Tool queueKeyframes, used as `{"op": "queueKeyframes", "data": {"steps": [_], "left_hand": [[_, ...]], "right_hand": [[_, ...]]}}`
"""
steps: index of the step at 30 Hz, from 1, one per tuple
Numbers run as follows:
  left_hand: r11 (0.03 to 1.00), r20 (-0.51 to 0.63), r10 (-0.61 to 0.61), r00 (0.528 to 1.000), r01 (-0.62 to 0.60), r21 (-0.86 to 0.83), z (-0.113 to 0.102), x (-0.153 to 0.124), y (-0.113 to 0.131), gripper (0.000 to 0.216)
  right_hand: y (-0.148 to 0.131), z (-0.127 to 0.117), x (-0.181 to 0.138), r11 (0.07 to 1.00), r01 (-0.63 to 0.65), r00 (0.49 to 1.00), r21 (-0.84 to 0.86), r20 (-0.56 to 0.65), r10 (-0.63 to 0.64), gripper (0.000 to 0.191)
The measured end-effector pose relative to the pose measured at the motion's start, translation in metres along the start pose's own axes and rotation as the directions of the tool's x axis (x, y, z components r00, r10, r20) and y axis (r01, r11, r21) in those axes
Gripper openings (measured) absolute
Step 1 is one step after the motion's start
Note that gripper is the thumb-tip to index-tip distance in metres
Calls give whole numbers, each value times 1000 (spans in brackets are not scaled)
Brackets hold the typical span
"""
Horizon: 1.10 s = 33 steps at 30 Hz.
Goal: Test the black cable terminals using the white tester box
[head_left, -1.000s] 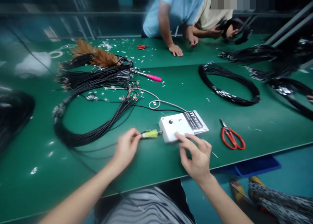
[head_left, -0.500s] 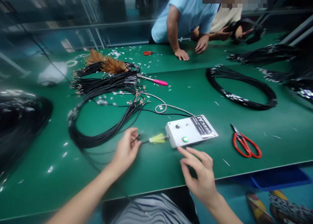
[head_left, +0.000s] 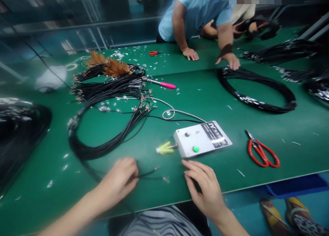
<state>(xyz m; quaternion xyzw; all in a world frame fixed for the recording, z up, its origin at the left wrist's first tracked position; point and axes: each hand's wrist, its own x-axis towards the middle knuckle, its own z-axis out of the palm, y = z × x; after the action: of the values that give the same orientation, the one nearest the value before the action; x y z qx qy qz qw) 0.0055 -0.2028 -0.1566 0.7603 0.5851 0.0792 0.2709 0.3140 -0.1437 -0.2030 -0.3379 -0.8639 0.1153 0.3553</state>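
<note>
My left hand [head_left: 118,181] is closed on a thin black cable [head_left: 149,174] near the table's front edge; the cable's bare end points right. My right hand [head_left: 203,184] rests open on the green table [head_left: 180,102], fingers spread, just in front of a white tester box [head_left: 202,142] with a lit green lamp. Yellow-green clips [head_left: 164,148] stick out from the box's left side, with nothing in them. A large bundle of black cables [head_left: 102,126] loops to the left of the box.
Red scissors [head_left: 262,152] lie right of the box. A second cable coil [head_left: 257,88] lies at the back right, touched by another person's hand [head_left: 230,59]. A pink-handled tool [head_left: 161,83], a feather duster [head_left: 110,66] and small red scissors [head_left: 153,53] lie farther back.
My left hand pulled the cable out of the yellow-green clips and back toward me. My right hand came off the box's button and lowered to the table. A co-worker's hand reached to the right coil.
</note>
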Motion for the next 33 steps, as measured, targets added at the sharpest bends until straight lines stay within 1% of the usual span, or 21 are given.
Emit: {"op": "queueKeyframes", "data": {"steps": [3,5,6,7,9,11,13,15,17,19,20,21,22,23,24,25,26,27,28,30,33], "left_hand": [[996,-50,71,996,-73,-46,-5,-5,3,9],[993,-193,38,980,-59,-106,-18,0,3,8],[990,-300,-39,953,-4,-141,-28,6,1,8],[980,-417,-140,898,67,-186,-41,16,-3,9],[923,-619,-377,689,222,-315,-68,46,-20,15],[887,-720,-459,520,222,-406,-93,82,-46,17],[852,-725,-521,450,320,-414,-108,115,-73,16],[847,-696,-524,491,390,-362,-110,136,-92,11],[869,-692,-486,534,381,-317,-100,138,-95,13],[899,-704,-432,563,334,-285,-83,120,-79,21],[919,-698,-391,599,293,-263,-73,105,-64,23],[941,-675,-340,655,241,-239,-62,87,-47,20],[976,-601,-203,773,113,-186,-52,67,-27,13],[983,-435,-46,899,-37,-180,-42,47,-6,9],[966,-159,115,981,-148,-211,-34,28,13,11],[951,83,226,971,-202,-233,-25,11,31,8],[945,210,293,933,-249,-212,-18,-2,45,14],[948,280,308,909,-271,-165,-12,-12,55,13],[954,309,298,903,-276,-115,-7,-18,61,10],[970,284,244,927,-230,-84,-1,-21,64,12],[958,198,145,969,-87,-272,-1,-16,59,20]], "right_hand": [[0,-1,0,1000,-8,1000,-2,1,8,26],[1,0,-1,1000,-17,1000,-4,11,17,26],[1,1,-2,1000,-21,1000,-4,17,21,26],[2,2,-3,1000,-23,999,-3,22,24,25],[4,3,-5,1000,-27,999,0,24,27,25],[5,4,-7,1000,-28,999,2,16,28,25],[6,4,-8,1000,-26,1000,7,1,26,25],[6,4,-7,1000,-22,1000,16,-23,22,26],[6,4,-7,1000,-17,999,26,-39,18,25],[6,4,-6,999,-11,999,35,-44,13,25],[6,4,-6,999,-10,999,39,-44,11,25],[6,4,-5,999,-11,999,43,-42,12,26],[6,5,-5,999,-13,999,49,-41,15,26],[5,5,-5,998,-18,999,54,-40,20,26],[5,5,-5,998,-24,999,60,-38,26,27],[5,5,-4,997,-29,999,67,-33,31,27],[5,6,-3,997,-33,999,76,-28,36,28],[4,5,-2,995,-38,999,88,-24,40,28],[3,5,-1,994,-45,999,103,-20,47,28],[-3,2,2,985,-73,997,159,-17,77,27],[-23,-3,9,925,-204,979,321,48,199,21]]}}
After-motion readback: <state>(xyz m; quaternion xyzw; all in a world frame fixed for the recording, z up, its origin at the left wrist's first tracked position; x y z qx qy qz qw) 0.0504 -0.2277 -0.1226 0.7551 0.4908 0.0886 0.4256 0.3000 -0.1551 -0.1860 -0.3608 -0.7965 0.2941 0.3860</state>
